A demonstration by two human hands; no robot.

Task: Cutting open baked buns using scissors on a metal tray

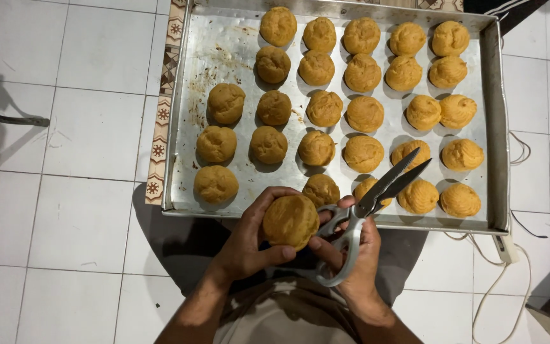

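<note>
Left hand (249, 239) cups one round golden-brown baked puff (290, 221), fingers curled over its top, thumb pressed under; puff sits just below the near rim of the tray. Right hand (351, 248) grips grey-handled metal kitchen scissors (367, 207), fingers through the loops, blades slightly parted, tips reaching over the tray's near edge. Beyond: large rectangular metal baking tray (224, 44) on white tiled floor (77, 127), holding rows of similar golden puffs (364, 114); its far-left corner bare, with brown baking marks.
</note>
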